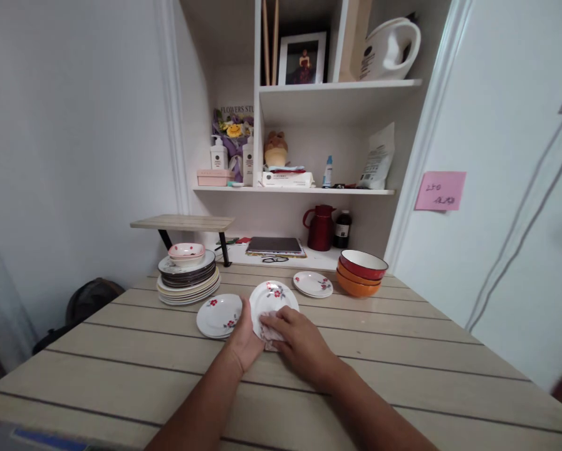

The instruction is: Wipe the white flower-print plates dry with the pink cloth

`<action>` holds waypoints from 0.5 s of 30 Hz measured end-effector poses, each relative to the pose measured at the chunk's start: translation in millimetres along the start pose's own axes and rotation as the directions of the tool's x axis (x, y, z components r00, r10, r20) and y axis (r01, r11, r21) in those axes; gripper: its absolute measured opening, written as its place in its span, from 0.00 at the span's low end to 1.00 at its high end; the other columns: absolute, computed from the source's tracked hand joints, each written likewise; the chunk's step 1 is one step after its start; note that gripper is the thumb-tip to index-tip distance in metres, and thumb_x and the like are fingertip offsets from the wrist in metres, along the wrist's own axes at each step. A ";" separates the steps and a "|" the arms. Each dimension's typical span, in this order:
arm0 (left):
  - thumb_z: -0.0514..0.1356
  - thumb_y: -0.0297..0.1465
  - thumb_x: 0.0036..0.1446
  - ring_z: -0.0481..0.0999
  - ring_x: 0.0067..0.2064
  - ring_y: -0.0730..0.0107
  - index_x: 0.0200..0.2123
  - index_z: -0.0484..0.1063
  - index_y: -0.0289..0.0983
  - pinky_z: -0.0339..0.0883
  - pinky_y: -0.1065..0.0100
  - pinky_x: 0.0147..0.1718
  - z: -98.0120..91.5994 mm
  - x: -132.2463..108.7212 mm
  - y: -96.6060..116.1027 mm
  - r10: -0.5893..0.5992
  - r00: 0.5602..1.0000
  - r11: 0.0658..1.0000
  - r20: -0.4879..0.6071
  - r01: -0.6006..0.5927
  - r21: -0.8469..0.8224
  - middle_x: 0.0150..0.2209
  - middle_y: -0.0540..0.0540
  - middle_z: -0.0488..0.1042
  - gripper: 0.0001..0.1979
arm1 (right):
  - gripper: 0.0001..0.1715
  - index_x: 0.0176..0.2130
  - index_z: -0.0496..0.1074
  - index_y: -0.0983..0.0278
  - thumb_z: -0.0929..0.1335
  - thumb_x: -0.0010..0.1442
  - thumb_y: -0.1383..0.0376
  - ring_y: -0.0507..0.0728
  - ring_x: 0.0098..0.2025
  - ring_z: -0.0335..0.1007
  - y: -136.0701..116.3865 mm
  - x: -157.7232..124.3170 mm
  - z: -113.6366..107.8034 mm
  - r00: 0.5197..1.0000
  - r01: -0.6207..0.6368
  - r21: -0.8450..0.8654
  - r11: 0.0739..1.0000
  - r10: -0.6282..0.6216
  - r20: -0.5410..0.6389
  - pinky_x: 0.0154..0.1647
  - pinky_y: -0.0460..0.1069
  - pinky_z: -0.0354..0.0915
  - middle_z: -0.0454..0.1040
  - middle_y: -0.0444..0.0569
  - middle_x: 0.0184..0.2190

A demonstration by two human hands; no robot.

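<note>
A white plate with red flowers is held up at the middle of the table, tilted toward me. My left hand grips its left edge, thumb on the rim and the other fingers hidden underneath. In my right hand is a bunched pale cloth, pressed on the plate's lower face. Just left of my left hand, similar flowered plates lie stacked on the table. More small flowered plates rest behind and to the right of the held one.
At the back left stands a tall stack of plates topped by small bowls, beside a raised wooden stand. Red and orange bowls are nested at the back right. A red jug and a dark laptop sit beyond the table.
</note>
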State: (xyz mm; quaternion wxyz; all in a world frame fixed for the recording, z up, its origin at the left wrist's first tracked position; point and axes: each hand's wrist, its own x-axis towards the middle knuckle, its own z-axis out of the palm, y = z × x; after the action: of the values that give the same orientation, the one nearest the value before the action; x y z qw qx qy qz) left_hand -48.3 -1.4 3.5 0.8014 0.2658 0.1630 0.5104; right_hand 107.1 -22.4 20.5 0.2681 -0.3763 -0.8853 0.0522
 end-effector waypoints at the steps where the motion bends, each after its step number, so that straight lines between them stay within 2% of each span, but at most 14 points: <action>1: 0.45 0.55 0.59 0.74 0.52 0.51 0.57 0.67 0.32 0.66 0.56 0.49 1.2 -0.1 -1.6 -0.024 1.000 1.000 -0.002 0.024 0.016 0.49 0.35 0.77 0.37 | 0.30 0.59 0.66 0.52 0.67 0.58 0.69 0.58 0.47 0.65 1.9 0.8 0.8 1.000 0.004 -0.020 1.000 -0.004 -0.015 0.47 0.52 0.61 0.68 0.51 0.47; 5: 0.49 0.51 0.61 0.74 0.52 0.54 0.58 0.65 0.33 0.65 0.57 0.50 4.6 0.6 -8.5 -0.075 0.997 0.996 0.011 0.074 0.039 0.49 0.35 0.77 0.33 | 0.27 0.57 0.68 0.53 0.67 0.59 0.68 0.59 0.47 0.63 14.3 5.7 1.2 0.992 -0.034 -0.095 0.995 0.021 -0.128 0.47 0.53 0.59 0.68 0.52 0.47; 9: 0.51 0.49 0.61 0.73 0.54 0.55 0.60 0.64 0.37 0.61 0.56 0.54 4.9 0.2 -11.7 -0.106 0.994 0.992 0.023 0.105 0.063 0.51 0.37 0.76 0.31 | 0.25 0.58 0.67 0.53 0.65 0.62 0.64 0.60 0.47 0.62 25.3 9.5 -3.1 0.965 -0.130 -0.146 0.981 0.091 -0.247 0.48 0.54 0.58 0.68 0.52 0.46; 15: 0.51 0.53 0.58 0.72 0.56 0.54 0.59 0.64 0.37 0.59 0.55 0.56 5.7 -1.8 -11.6 -0.137 0.990 0.984 -0.016 0.138 0.113 0.53 0.37 0.75 0.34 | 0.28 0.60 0.64 0.58 0.64 0.60 0.69 0.62 0.49 0.62 31.9 9.4 -6.5 0.905 -0.322 -0.186 0.928 0.245 -0.347 0.49 0.55 0.58 0.68 0.56 0.48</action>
State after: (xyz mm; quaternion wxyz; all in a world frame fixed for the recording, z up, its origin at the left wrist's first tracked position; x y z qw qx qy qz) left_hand -37.6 -8.4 1.2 0.8176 0.2971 0.2132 0.4448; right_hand 125.4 6.1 20.7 0.3492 -0.5347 -0.7656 -0.0771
